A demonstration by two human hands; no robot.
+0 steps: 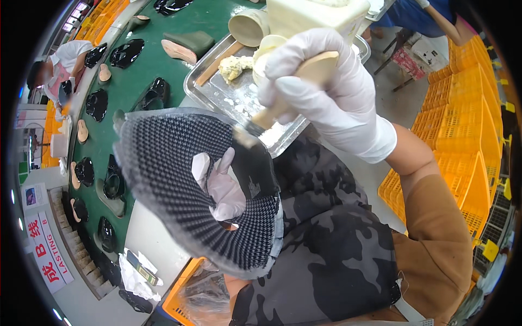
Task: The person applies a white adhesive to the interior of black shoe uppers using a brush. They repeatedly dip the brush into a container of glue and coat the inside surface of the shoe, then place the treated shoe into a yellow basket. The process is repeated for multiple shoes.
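The gloved right hand (331,89) closes around a wooden brush (266,117), bristles at a grey knitted upper (168,146). The left hand (225,190) shows through the upper's opening; its grip cannot be told. Beyond, a metal tray (211,96) sits beside a green surface (149,68).

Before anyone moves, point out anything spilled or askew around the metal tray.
White residue is scattered across the metal tray, which looks like drips or spillage. At its far edge, a beige cup appears tipped on its side, its mouth facing left instead of up.
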